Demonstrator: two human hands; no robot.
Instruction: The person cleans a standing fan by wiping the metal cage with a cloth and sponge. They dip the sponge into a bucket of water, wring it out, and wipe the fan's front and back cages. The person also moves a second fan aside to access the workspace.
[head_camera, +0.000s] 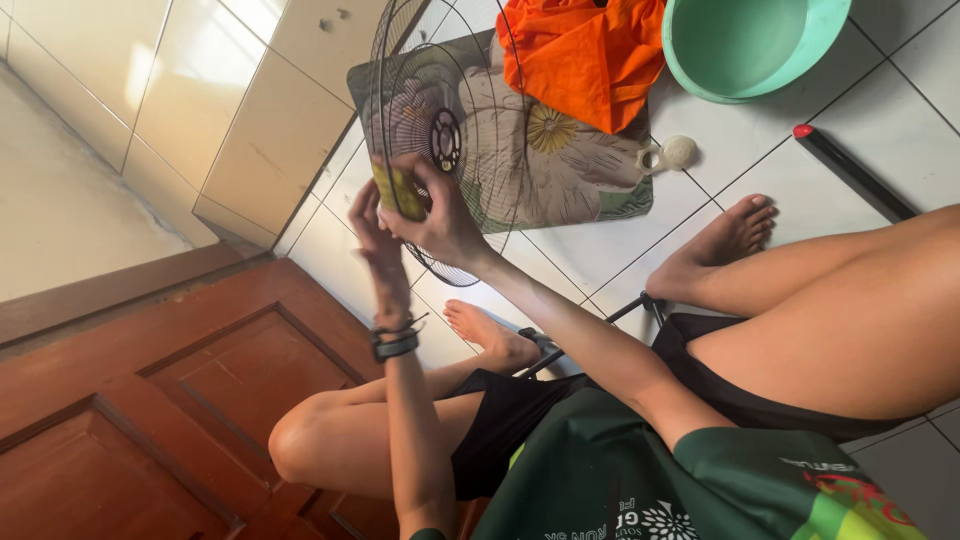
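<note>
**Yellow sponge on a thin wire grille**

Yellow and soft, the sponge (398, 192) sits pinched in my right hand (440, 222), thumb on top and fingers curled shut around it, pressed against the wires of the grille (440, 140). My left hand (375, 240) stands just beside it, fingers half bent, touching the grille's lower rim; whether it truly grips the rim I cannot tell.

My worry is that the grille stands almost on edge over the floor tiles (600, 255), steadied by little more than that left hand. Pushing hard with the sponge could tip it or slide it off towards the door (200, 400). Thin wires could also bend, or catch a fingertip between them.

It is a round, dark wire fan guard with a small hub at its centre, tilted upright above the near edge of the flowered mat (560, 170). An orange cloth (580, 55) and a green basin (745, 45) lie beyond, at the mat's far corner.
</note>
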